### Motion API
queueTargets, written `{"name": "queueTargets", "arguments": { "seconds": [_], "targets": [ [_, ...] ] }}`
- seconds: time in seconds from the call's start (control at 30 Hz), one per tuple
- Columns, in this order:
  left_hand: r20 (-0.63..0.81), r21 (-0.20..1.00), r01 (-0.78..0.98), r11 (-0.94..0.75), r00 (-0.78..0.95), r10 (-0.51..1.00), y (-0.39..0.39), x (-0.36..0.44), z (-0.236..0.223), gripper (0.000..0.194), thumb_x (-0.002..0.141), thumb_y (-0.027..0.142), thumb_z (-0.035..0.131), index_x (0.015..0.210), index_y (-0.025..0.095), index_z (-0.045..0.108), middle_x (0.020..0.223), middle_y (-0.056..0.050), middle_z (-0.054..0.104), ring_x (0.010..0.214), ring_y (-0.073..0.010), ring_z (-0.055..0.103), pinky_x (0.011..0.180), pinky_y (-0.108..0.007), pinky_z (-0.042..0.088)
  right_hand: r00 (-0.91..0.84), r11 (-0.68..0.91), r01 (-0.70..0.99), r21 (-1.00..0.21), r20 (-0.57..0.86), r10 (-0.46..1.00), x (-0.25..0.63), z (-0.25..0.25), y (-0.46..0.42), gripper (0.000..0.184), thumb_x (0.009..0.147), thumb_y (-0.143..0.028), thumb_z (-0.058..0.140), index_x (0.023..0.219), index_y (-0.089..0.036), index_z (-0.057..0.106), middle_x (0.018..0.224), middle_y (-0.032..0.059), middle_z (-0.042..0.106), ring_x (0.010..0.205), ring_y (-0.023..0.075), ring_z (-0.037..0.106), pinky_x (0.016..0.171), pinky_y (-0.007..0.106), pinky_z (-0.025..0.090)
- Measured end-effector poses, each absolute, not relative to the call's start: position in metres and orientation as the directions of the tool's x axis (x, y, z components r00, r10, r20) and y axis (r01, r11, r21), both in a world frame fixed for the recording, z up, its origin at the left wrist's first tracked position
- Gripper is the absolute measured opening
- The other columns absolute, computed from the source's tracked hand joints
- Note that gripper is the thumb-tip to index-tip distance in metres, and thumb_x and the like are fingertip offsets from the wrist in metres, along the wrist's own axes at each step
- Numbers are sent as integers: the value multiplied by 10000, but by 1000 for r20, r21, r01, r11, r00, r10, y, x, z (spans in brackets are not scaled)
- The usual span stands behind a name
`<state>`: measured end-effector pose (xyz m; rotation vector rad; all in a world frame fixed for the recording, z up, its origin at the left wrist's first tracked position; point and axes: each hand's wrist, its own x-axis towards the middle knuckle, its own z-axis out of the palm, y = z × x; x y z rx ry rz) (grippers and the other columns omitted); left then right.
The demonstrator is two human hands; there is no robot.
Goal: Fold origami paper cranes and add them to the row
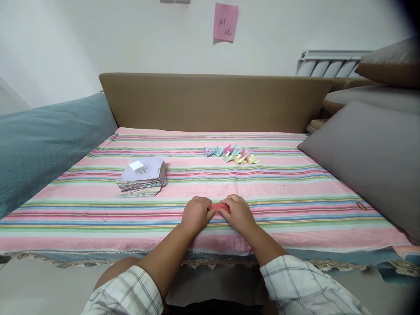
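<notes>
Striped cloth [197,183], red paper [217,207] between left hand [197,213] and right hand [239,213], pinched by both.

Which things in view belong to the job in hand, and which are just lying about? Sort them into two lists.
Likely part of the job:
red paper, held by the left hand and right hand
stack of paper sheets
small folded paper pieces

Likely just lying about:
white plug, on the stack
grey cushion
pink note
</notes>
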<state>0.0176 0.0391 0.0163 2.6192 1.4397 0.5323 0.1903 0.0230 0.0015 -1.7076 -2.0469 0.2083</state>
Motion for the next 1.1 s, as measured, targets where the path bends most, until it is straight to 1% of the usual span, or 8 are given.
{"name": "queueTargets", "arguments": {
  "seconds": [0.13,0.27,0.4,0.5,0.57,0.7,0.87,1.1],
  "targets": [
    [215,265,801,-537,493,843,45,20,21,294,775,330,622,1035,193,634,1061,-71,658,964,-227,577,829,-341,448,-153,250,838,-485,231,961,187,7,24,65,773,-260,612,819,-214,611,859,14,639,850,178,561,772,314,393],
    [173,305,758,-576,551,816,46,21,27,99,770,239,602,765,172,675,1029,-89,661,967,-235,569,861,-352,408,-194,285,741,-608,213,958,187,14,26,56,744,-189,594,701,-214,569,673,-31,611,706,153,560,800,348,384],
    [113,748,579,-325,371,922,45,22,34,167,744,305,609,654,169,642,648,-17,625,644,-163,552,633,-282,405,36,234,276,-932,253,967,186,16,30,226,688,-266,656,882,-228,547,850,2,617,791,157,581,772,317,442],
    [-49,999,16,47,171,984,40,26,38,279,623,413,716,620,155,610,525,29,560,475,-92,465,502,-225,350,154,147,-154,-977,123,980,180,17,29,391,668,-363,696,978,-233,496,883,8,604,773,143,582,693,285,475],
    [-155,936,-294,192,143,977,35,30,40,352,523,412,791,552,144,564,461,45,522,416,-63,425,461,-206,337,45,52,-282,-958,41,998,174,18,26,359,668,-390,709,914,-218,514,796,-8,599,694,123,572,629,261,476],
    [-251,808,-511,293,151,956,28,37,41,361,455,325,848,539,129,557,481,26,578,438,-75,509,507,-217,436,-51,4,-342,-940,23,998,161,18,21,353,631,-368,753,859,-199,544,728,-28,598,641,105,571,634,264,497],
    [-265,782,-524,338,211,941,27,32,39,341,494,321,837,640,99,623,577,-31,650,534,-133,604,558,-256,499,-72,-21,-352,-936,5,997,158,21,22,377,619,-374,755,852,-212,506,665,-54,590,570,102,569,589,264,498],
    [-244,841,-449,301,181,953,28,23,42,411,495,309,838,745,112,578,620,-11,647,536,-103,588,537,-214,474,-118,44,-291,-956,81,990,165,24,22,356,647,-334,734,870,-233,476,768,-42,598,584,87,557,568,227,461]
  ]
}}
